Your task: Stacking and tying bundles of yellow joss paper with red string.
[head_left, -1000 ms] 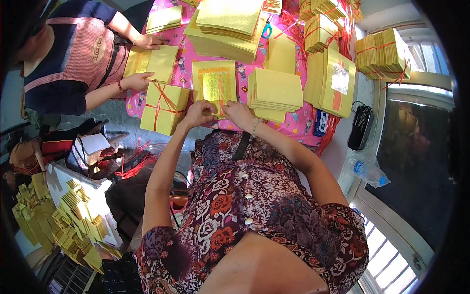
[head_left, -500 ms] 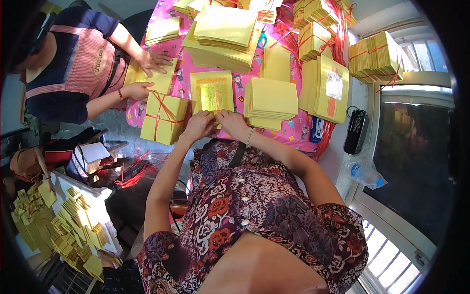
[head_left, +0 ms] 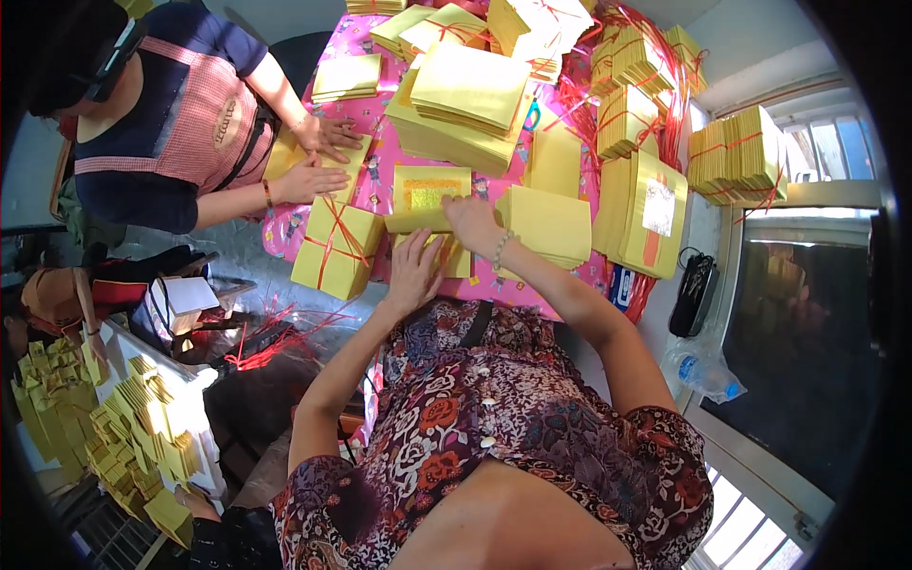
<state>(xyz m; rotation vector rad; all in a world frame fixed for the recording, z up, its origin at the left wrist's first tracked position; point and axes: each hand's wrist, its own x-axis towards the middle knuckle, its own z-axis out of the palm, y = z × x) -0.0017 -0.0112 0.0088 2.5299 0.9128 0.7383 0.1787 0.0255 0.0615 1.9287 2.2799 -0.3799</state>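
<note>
— Where is the paper placed?

— A foil-patched yellow paper sheet [head_left: 429, 194] is laid on the pink patterned tablecloth [head_left: 379, 182], between a red-tied paper bundle [head_left: 316, 258] on the left and a stack of plain yellow sheets [head_left: 546, 228] on the right. Its near part seems to be turned up as a folded strip [head_left: 408, 221].

— How is such a fold best made?

— The strip should be kept parallel to the far edge, with both ends brought over evenly. The crease is best pressed from the middle outward, lightly, so that the foil is not rubbed.

— And how are the hands posed?

— The left hand [head_left: 414, 275] is laid palm down just below the strip, its fingers stretched and slightly parted, with nothing gripped. The right hand [head_left: 473, 226] is bent over the strip's right end, fingers curled; whether paper is pinched there cannot be told. The right forearm is slanted in from the right.
</note>
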